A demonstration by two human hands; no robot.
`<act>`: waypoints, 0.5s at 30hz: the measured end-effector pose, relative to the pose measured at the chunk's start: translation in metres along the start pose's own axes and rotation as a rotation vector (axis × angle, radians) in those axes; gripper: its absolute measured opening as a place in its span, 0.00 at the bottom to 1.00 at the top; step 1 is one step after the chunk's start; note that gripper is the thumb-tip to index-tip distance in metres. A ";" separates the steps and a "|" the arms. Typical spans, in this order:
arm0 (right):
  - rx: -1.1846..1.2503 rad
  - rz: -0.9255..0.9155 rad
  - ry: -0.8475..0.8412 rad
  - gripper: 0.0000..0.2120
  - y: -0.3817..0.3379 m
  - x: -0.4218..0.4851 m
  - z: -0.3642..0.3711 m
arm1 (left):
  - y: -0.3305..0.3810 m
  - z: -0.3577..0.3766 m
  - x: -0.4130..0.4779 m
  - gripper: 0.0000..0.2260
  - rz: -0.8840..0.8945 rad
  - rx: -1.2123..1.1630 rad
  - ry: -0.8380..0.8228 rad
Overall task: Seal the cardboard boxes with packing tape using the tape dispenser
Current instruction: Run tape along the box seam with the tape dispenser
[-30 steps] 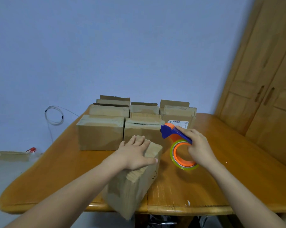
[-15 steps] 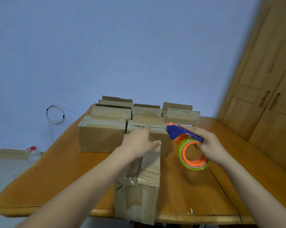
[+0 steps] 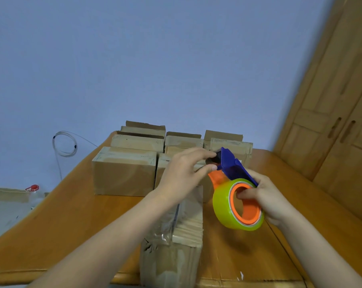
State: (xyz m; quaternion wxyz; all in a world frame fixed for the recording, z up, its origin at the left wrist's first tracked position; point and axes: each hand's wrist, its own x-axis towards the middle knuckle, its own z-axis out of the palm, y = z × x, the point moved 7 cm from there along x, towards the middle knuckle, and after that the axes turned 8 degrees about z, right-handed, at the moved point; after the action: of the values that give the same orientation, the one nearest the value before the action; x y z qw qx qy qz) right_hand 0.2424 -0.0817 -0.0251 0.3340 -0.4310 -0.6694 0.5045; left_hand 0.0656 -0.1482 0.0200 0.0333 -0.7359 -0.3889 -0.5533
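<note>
An orange-brown wooden tabletop [image 3: 72, 221] fills the lower half of the view, with its rounded near edge at the bottom. Behind it is a plain blue wall [image 3: 155, 59]. A wooden wardrobe [image 3: 331, 142] with slotted door handles stands at the right. A coiled cable [image 3: 64, 144] hangs on the wall to the left, and below it, off the tabletop, is a bottle with a red cap [image 3: 32, 188].

A cluster of cardboard boxes [image 3: 124, 173] stands in rows at the far end of the tabletop, some with their flaps up. One near box [image 3: 182, 256] lies apart from them. Its long axis runs away from the person, and its near end hangs over the tabletop's front edge. Wrinkled clear tape shows on its top.

The tape dispenser [image 3: 232, 169] is held in the air just right of the near box and above it. Its long axis slants from the yellow-green tape roll [image 3: 223, 208] at lower right up to the blue head at upper left, which points toward the box cluster. The roll's open orange core faces the camera.

The left hand [image 3: 182, 173] reaches in from the lower left, back of the hand up. Its thumb and forefinger fingers [image 3: 209, 168] pinch the dark tip of the dispenser head; whether a tape end lies between them cannot be told. The right hand [image 3: 273, 198] comes in from the lower right and grips the dispenser, its fingers [image 3: 244, 195] hooked into the orange core.
</note>
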 end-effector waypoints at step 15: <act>-0.106 -0.050 0.002 0.24 -0.012 0.004 0.004 | -0.022 -0.007 0.008 0.14 -0.003 -0.043 -0.227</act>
State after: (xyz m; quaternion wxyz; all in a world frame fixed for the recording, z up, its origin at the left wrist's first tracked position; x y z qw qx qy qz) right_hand 0.2340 -0.0813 -0.0145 0.3239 -0.4318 -0.7056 0.4591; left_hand 0.0470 -0.1319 0.0206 -0.0277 -0.7936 -0.3793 -0.4748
